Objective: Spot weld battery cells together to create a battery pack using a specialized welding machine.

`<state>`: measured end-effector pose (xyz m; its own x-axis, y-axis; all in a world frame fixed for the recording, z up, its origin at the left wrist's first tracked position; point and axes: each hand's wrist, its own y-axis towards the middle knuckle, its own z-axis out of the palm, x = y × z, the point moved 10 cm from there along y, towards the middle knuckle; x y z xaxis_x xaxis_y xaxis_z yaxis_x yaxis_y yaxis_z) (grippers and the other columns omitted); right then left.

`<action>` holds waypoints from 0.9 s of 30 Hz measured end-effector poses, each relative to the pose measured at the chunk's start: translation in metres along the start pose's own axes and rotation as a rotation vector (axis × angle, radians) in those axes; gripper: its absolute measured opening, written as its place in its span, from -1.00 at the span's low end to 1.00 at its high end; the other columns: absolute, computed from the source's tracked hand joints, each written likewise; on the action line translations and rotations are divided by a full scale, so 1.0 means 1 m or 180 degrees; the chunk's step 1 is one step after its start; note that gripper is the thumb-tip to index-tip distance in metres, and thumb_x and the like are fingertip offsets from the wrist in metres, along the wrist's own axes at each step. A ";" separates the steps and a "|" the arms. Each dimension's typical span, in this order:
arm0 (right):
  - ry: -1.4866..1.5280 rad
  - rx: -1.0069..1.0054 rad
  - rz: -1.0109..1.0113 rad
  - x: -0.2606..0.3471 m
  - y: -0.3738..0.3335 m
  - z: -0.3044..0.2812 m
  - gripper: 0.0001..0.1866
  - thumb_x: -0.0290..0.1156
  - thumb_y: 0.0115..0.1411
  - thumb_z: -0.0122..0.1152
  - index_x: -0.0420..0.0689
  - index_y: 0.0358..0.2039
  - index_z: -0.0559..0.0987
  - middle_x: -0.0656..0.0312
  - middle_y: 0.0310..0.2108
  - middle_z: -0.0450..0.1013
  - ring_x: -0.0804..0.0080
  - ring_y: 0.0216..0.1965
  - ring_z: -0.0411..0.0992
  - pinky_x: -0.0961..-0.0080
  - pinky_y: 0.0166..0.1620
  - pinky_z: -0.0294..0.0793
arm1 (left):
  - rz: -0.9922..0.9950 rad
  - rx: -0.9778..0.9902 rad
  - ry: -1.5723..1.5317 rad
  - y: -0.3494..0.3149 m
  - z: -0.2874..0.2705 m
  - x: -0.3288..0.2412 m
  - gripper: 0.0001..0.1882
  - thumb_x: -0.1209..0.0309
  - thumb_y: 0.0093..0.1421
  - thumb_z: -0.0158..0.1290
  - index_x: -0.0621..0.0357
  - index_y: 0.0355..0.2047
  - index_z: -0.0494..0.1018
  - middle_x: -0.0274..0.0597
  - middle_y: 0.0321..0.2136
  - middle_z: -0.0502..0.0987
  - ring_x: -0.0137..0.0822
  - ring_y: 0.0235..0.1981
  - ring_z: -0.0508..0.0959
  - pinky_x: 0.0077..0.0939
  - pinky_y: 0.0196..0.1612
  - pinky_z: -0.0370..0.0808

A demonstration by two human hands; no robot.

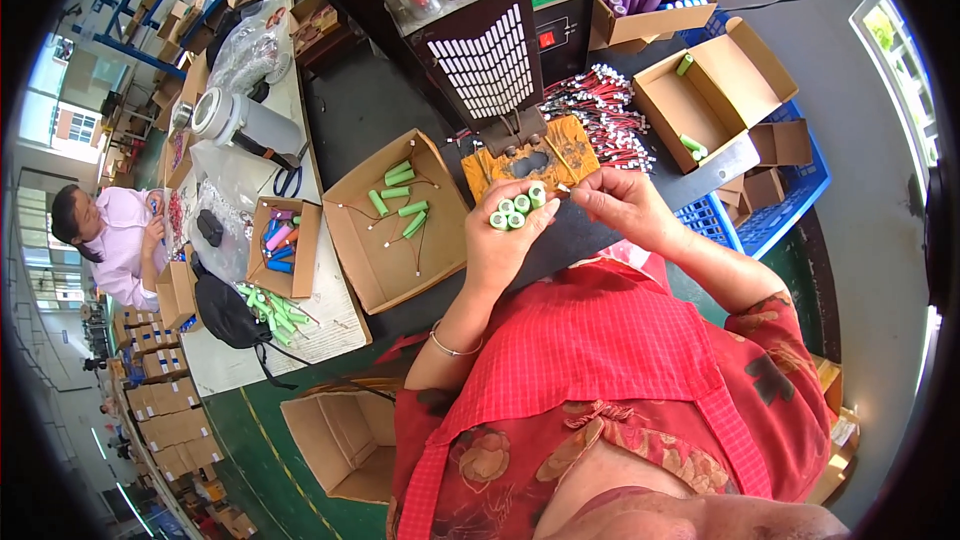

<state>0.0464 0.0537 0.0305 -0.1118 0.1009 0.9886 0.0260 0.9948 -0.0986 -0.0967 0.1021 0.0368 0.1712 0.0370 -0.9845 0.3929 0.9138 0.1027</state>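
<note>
The left hand gripped a cluster of green cylindrical cells, fingers wrapped closed around them, the cells' long axes pointing up toward the camera so their round ends showed. Just to the right, nearly touching the cluster, the right hand had its fingertips pinched narrow on something too small to make out, above the dark bench before the spot-welding machine.

A spot-welding machine stands at the back of the dark bench. Left of it an open cardboard box holds green cells with wires; scissors lie nearby. A blue crate sits at right, under small cartons.
</note>
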 end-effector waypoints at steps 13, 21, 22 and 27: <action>-0.0299 0.0579 0.0347 0.014 0.055 0.014 -0.75 -0.27 0.18 0.06 -0.21 -0.44 0.52 0.39 -0.70 0.33 0.71 -0.66 0.25 0.69 -0.58 0.26 | 0.0662 -0.0312 0.1934 0.036 -0.011 -0.021 -0.80 0.51 -0.07 0.20 0.23 -0.38 0.49 -0.24 -0.55 0.51 -0.49 -0.51 0.49 -0.57 -0.45 0.40; -0.0303 0.0639 0.0219 0.011 0.061 0.016 -0.77 -0.24 0.19 0.07 -0.17 -0.41 0.49 0.42 -0.67 0.33 0.74 -0.64 0.26 0.75 -0.59 0.23 | 0.0508 -0.0357 0.2048 0.041 -0.011 -0.026 -0.81 0.48 -0.08 0.18 0.19 -0.40 0.47 -0.10 -0.48 0.52 -0.14 -0.45 0.55 -0.41 -0.42 0.44; -0.0125 0.0700 0.0320 0.013 0.057 0.016 -0.78 -0.25 0.18 0.08 -0.17 -0.37 0.49 0.41 -0.65 0.34 0.73 -0.64 0.28 0.75 -0.58 0.25 | 0.0631 -0.0338 0.2287 0.039 -0.010 -0.030 -0.82 0.47 -0.08 0.19 0.19 -0.42 0.47 -0.09 -0.49 0.52 -0.15 -0.45 0.55 -0.41 -0.42 0.45; 0.0436 0.0832 0.0732 -0.008 0.041 0.002 -0.79 -0.31 0.13 0.15 -0.18 -0.31 0.54 0.33 -0.58 0.43 0.69 -0.58 0.37 0.74 -0.50 0.37 | 0.0163 -0.0187 0.1838 0.036 -0.022 -0.011 -0.82 0.46 -0.05 0.20 0.27 -0.43 0.48 -0.11 -0.52 0.54 -0.36 -0.57 0.54 -0.53 -0.50 0.43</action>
<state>0.0464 0.0938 0.0182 0.0019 0.3368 0.9416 -0.2215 0.9183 -0.3280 -0.1041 0.1436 0.0486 -0.3383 0.2813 -0.8980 0.3436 0.9253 0.1604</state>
